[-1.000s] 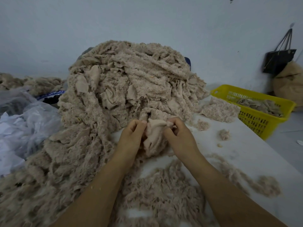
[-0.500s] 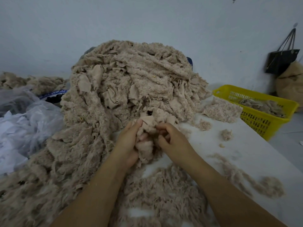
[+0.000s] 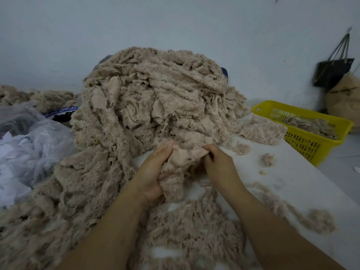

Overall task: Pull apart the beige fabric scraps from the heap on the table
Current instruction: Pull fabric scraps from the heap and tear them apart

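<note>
Your widest bare stretch of table point(image 3: 292, 184) lies right of the heap point(image 3: 155, 98), dotted with small tufts point(image 3: 268, 159). The yellow basket point(image 3: 303, 143) bounds it far right, and plastic bags point(image 3: 35, 145) crowd the left.

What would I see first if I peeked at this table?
A huge fluffy heap of beige fabric scraps fills the middle of the white table, piled high against the wall. Right in front of it, the left hand and right hand grip one beige scrap between them. A bright yellow basket at the far right holds a few more scraps.
</note>
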The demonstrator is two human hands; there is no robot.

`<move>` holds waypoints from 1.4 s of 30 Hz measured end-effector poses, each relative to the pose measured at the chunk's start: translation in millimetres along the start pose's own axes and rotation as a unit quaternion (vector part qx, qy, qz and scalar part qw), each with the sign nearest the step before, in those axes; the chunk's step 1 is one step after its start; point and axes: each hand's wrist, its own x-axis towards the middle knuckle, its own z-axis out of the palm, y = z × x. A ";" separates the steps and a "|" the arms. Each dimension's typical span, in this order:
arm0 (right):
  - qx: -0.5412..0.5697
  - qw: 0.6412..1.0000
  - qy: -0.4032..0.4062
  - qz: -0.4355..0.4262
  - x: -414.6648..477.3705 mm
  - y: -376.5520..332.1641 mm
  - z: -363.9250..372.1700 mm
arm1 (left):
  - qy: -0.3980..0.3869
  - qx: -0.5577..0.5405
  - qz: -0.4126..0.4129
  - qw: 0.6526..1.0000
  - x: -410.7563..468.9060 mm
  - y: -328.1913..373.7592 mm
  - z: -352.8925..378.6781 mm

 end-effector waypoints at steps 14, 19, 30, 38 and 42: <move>0.005 0.999 0.040 0.023 2.9 3.1 0.2 | -0.024 0.410 0.066 0.909 3.0 -13.1 0.6; 0.032 0.996 0.051 0.061 7.2 6.5 -2.0 | -0.068 0.270 0.088 0.956 -4.1 -7.2 7.7; 0.021 0.998 0.033 -0.046 -5.3 -11.9 -0.9 | 0.035 0.074 0.004 0.997 9.1 -6.1 -4.1; -0.218 0.960 -0.034 -0.174 -10.4 -23.5 5.5 | 0.023 0.162 -0.043 0.986 6.0 -4.0 0.0; -0.282 0.940 -0.076 -0.178 -13.7 -26.8 9.7 | 0.095 0.241 0.001 0.966 9.7 -6.7 -5.2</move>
